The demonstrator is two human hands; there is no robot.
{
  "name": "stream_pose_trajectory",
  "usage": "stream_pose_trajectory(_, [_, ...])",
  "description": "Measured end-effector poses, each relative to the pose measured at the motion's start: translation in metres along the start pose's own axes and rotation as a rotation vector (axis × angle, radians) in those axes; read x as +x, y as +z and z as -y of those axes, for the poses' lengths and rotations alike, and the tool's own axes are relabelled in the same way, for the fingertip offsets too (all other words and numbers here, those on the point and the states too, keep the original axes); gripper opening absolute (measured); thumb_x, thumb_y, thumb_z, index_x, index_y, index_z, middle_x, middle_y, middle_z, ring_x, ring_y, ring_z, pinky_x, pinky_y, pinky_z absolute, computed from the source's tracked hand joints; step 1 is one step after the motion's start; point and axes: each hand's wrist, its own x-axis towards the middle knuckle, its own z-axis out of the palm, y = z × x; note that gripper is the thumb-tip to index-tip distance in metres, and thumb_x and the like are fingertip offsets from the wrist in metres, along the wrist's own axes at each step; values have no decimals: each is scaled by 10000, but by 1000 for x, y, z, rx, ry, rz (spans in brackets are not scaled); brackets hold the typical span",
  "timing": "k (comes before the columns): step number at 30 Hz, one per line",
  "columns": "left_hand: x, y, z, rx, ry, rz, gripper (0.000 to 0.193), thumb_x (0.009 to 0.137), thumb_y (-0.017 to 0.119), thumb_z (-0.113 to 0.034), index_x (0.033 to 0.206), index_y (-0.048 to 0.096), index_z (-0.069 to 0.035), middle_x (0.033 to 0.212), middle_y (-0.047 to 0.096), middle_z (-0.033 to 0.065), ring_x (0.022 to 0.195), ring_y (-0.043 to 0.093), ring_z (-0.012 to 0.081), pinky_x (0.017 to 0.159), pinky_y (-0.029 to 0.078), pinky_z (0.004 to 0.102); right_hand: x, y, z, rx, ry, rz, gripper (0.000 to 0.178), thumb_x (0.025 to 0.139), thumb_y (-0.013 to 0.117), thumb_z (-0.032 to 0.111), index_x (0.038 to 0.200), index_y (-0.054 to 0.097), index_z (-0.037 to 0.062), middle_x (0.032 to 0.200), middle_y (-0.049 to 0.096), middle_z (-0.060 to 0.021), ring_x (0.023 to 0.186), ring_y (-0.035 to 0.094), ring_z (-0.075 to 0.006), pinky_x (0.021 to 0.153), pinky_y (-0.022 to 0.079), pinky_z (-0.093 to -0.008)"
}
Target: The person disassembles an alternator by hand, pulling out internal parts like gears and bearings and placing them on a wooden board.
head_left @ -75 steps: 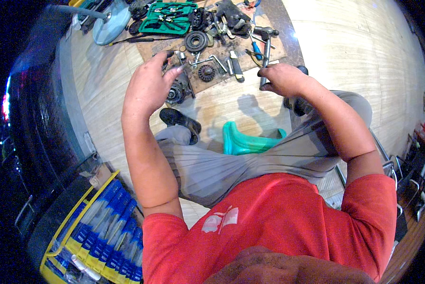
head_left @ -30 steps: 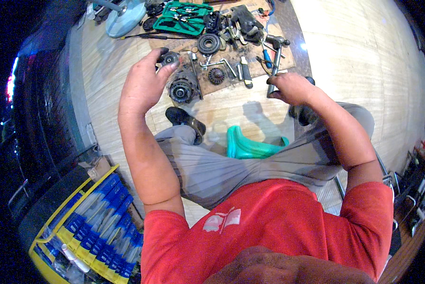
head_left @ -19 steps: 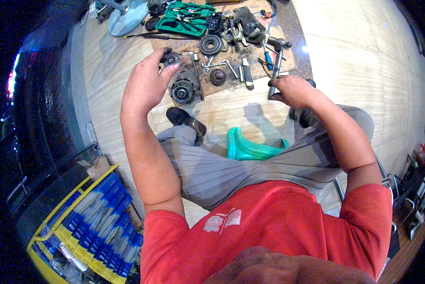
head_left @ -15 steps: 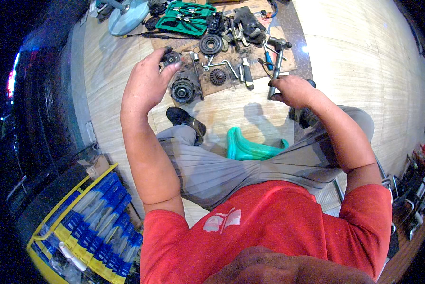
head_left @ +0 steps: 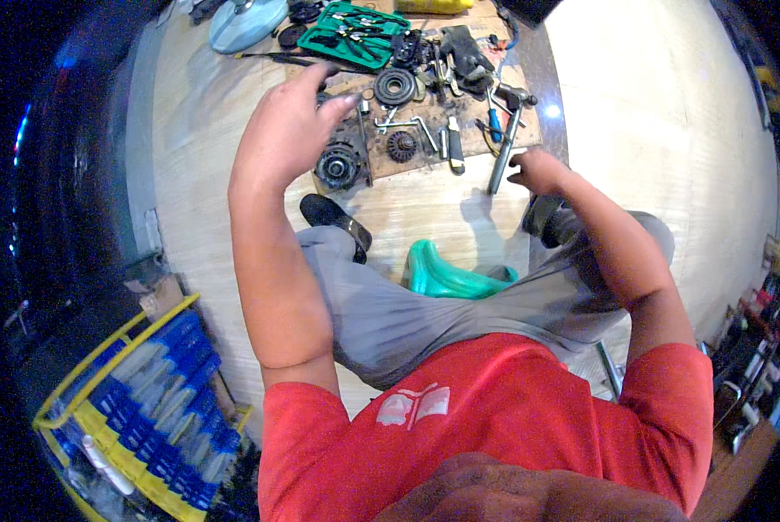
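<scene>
Hammer (head_left: 504, 155) sits on the cardboard (head_left: 473, 146), just beside my right hand (head_left: 542, 171), half-curled and empty lol; left hand (head_left: 286, 130) is spread wide near the machine part (head_left: 338, 165), no hold that I can see

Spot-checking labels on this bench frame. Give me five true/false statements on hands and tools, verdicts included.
1. The right hand is beside the hammer's handle. True.
2. The green tool case is shut. False: the green tool case lies open, with pliers showing.
3. A blue-handled screwdriver lies just left of the hammer. True.
4. The black ring-shaped part is nearer the person than the toothed wheel. False: the black ring-shaped part lies farther off than the toothed wheel.
5. The left hand holds the hammer. False: the left hand is well to the left of it.
</scene>
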Motion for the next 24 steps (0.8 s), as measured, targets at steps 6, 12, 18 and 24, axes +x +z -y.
stream_pose_trajectory(6, [-5,-14,5,-97,11,-92,467,838,642,-296,1193,558,-4,1015,639,244,963,615,382,833,478,421,96,67,-3,166,52,-63,290,811,632,270,861,658,-15,874,652,-237,826,634,-375,734,498,-435])
stream_pose_trajectory(12, [-13,-25,17,-105,-3,-85,444,832,645,-262,1170,562,12,1067,627,230,997,601,380,860,476,410,237,104,53,255,32,-234,380,817,620,365,915,669,1,842,653,-241,808,636,-383,747,489,-438])
stream_pose_trajectory(18, [-49,-22,53,-24,-59,-175,426,799,685,-213,1149,575,4,1103,610,230,1013,588,383,889,466,406,325,91,137,273,-19,-276,359,793,631,315,969,650,2,996,633,-253,948,600,-409,832,478,-463])
stream_pose_trajectory(24, [-50,-16,48,-29,-137,63,478,792,684,-206,1194,517,-9,1141,575,209,1040,550,388,886,450,439,390,83,149,291,271,-265,333,848,500,138,1131,514,-37,1074,612,-281,1008,605,-408,874,487,-462])
